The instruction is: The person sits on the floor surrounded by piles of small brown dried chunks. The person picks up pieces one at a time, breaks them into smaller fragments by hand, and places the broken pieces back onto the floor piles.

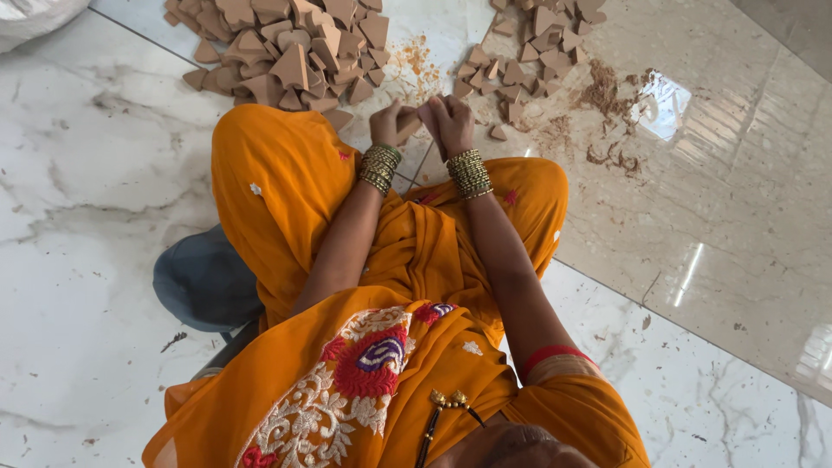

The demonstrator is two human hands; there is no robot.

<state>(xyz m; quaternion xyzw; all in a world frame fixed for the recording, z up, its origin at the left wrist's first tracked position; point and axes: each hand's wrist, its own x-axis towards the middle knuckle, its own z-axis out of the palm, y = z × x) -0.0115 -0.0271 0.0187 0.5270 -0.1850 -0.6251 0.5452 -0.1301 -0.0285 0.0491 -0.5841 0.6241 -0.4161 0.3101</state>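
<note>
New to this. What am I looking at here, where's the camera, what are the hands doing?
There is no machine here: a person works with two bare hands. The single picture comes from a camera worn on the person's head, looking down past the orange garment to the marble floor.

The left hand and right hand, both with stacked bangles at the wrist, meet over one small brown clay piece and hold it between them.

On the floor ahead lie two heaps of similar brown, roughly triangular clay pieces: a larger pile ahead of the left hand and a smaller pile ahead of the right. Brown crumbs are scattered beside the smaller pile.
</note>
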